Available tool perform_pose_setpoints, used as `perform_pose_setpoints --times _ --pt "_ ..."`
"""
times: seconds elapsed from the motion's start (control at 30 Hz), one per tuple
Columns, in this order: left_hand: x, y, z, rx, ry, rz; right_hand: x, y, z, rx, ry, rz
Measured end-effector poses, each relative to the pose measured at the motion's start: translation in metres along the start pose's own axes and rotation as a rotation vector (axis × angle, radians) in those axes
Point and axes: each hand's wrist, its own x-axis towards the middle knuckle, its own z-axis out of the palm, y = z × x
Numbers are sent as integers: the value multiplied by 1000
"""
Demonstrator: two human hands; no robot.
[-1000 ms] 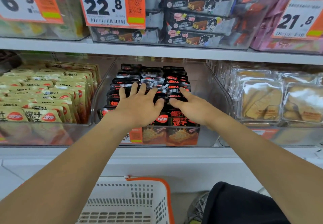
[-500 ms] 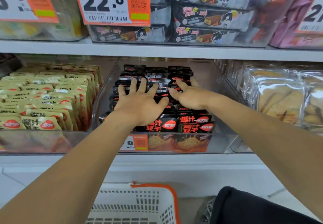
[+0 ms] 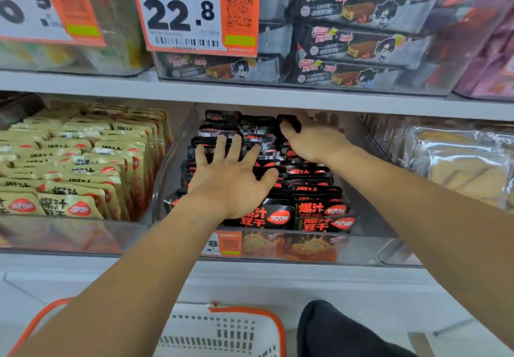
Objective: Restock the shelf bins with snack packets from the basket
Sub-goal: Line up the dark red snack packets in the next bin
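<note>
At the bottom of the frame sits the white basket (image 3: 222, 334) with its orange rim; no packets show in the part you can see. Above it, in the middle of the frame, the clear bin (image 3: 358, 248) holds the black snack packets (image 3: 311, 209) standing in tight rows.

These packets look light, soft and glossy, so they will likely slip and fan over; judge them best taken by the top edges, several pinched together, or steadied flat from above.

Your left hand (image 3: 230, 178) lies spread and flat on the near rows, grip released, pressing only. Your right hand (image 3: 314, 139) is farther back, thumb hooked over a packet top near the back row; the fingers are blurred, so the grip cannot be told.

Compared with half a second ago, your right hand has slid deeper toward the back of the bin, while the left has stayed put.
</note>
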Motion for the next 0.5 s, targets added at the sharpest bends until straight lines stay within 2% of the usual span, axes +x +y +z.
perform_pose_setpoints --times 0.1,0.3,0.43,0.5 --pt "0 0 1 -14 2 6 1 3 5 46 -90 -7" --pt "2 -2 1 -9 -20 25 -3 0 2 46 -168 26" --pt "1 -3 0 -33 -32 38 -26 0 -12 293 -150 1" --pt "0 -3 -1 -28 -37 50 -48 9 -17 374 -163 53"
